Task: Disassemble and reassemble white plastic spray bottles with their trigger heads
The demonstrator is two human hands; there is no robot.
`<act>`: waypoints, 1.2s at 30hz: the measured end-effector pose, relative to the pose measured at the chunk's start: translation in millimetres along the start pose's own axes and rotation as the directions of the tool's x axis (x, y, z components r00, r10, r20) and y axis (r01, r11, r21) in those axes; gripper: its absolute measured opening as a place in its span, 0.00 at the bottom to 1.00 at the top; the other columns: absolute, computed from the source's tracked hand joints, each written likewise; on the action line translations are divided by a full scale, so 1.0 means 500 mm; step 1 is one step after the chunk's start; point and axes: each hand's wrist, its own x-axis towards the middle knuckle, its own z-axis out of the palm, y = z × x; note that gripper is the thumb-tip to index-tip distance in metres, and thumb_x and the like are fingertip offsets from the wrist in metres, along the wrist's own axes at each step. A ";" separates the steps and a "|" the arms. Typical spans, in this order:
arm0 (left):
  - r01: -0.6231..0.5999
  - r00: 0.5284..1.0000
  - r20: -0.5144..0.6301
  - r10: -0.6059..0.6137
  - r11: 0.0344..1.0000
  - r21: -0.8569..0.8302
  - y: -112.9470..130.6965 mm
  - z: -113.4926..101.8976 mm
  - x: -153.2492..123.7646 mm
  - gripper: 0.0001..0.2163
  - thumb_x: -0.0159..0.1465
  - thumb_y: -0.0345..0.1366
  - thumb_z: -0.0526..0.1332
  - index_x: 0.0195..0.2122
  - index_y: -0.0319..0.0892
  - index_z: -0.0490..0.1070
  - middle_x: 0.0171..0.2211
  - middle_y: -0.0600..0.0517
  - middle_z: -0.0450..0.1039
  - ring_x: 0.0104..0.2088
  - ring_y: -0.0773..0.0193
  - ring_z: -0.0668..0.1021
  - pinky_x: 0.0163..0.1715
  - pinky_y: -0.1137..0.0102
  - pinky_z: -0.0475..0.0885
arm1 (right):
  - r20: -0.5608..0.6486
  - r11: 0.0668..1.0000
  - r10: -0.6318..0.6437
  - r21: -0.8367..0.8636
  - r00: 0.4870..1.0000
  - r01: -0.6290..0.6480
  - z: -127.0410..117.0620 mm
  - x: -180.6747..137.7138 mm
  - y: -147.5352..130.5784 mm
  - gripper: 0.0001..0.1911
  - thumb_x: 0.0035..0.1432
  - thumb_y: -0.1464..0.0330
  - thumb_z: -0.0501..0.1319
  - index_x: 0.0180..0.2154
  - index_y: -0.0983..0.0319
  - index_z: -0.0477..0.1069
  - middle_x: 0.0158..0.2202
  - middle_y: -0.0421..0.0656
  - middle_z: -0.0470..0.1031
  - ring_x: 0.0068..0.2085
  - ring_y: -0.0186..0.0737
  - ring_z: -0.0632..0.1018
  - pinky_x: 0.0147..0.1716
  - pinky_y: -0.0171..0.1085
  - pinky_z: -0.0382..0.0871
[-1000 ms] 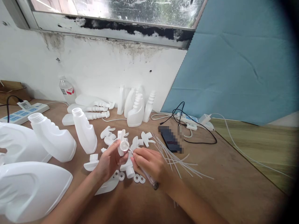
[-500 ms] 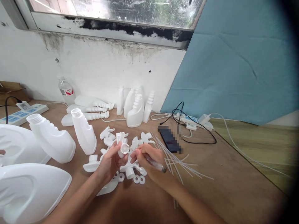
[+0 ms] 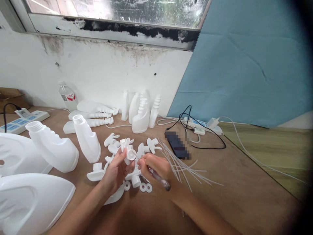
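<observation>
Left hand (image 3: pixel 116 170) sits just below the middle of the frame, its fingers curled around a white spray cap (image 3: pixel 130 154) whose round open end faces up and to the right. Right hand (image 3: pixel 156 167) is just beside it on the right, pinching a clear pen (image 3: pixel 159 178) between thumb and fingers. The pen's dark end points toward the lower right and its tip is aimed at the cap's opening. Whether the tip touches the cap cannot be told.

Around both hands a heap of loose nozzles (image 3: pixel 149 147) lies on the brown table (image 3: pixel 232 195). Two white rings (image 3: pixel 146 187) lie side by side just below the hands. A fan of thin tubes (image 3: pixel 182 164) spreads to the right of the right hand, with a dark phone (image 3: pixel 176 145) just above it.

Left of the hands stands an open bottle (image 3: pixel 86 138), with a wider jug (image 3: pixel 52 147) beside it and a large white shell (image 3: pixel 29 199) at the lower left edge. A cluster of upright bottles (image 3: pixel 140 112) stands against the white wall at the centre, and a water bottle (image 3: pixel 67 96) stands further left. A power strip (image 3: pixel 17 117) lies at the left edge. A blue sheet (image 3: pixel 244 58) fills the upper right, and a window (image 3: pixel 122 9) runs along the top.
</observation>
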 end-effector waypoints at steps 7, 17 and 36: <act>-0.018 1.000 0.014 0.017 0.999 0.051 -0.004 -0.003 0.000 0.11 0.65 0.44 0.57 0.32 0.43 0.61 0.24 0.57 0.60 0.22 0.72 0.60 0.25 0.75 0.60 | 0.014 0.998 -0.049 -0.050 0.999 0.050 0.005 -0.004 0.009 0.13 0.63 0.72 0.51 0.25 0.60 0.64 0.23 0.38 0.67 0.23 0.31 0.67 0.24 0.31 0.61; 0.033 0.998 0.045 -0.033 0.999 -0.017 -0.001 0.004 -0.006 0.11 0.65 0.43 0.57 0.31 0.42 0.60 0.23 0.56 0.61 0.21 0.71 0.62 0.29 0.72 0.64 | -0.083 0.942 0.274 0.224 0.958 -0.250 0.009 -0.001 0.003 0.16 0.63 0.68 0.53 0.22 0.60 0.59 0.20 0.37 0.71 0.23 0.31 0.71 0.24 0.32 0.65; 0.046 0.999 -0.009 -0.047 0.997 -0.059 -0.003 0.013 -0.009 0.14 0.63 0.45 0.60 0.29 0.41 0.61 0.21 0.57 0.61 0.21 0.71 0.63 0.27 0.73 0.63 | -0.245 0.960 0.211 0.234 0.946 -0.154 0.041 -0.019 0.010 0.14 0.62 0.69 0.56 0.24 0.60 0.63 0.23 0.39 0.77 0.21 0.31 0.75 0.20 0.30 0.66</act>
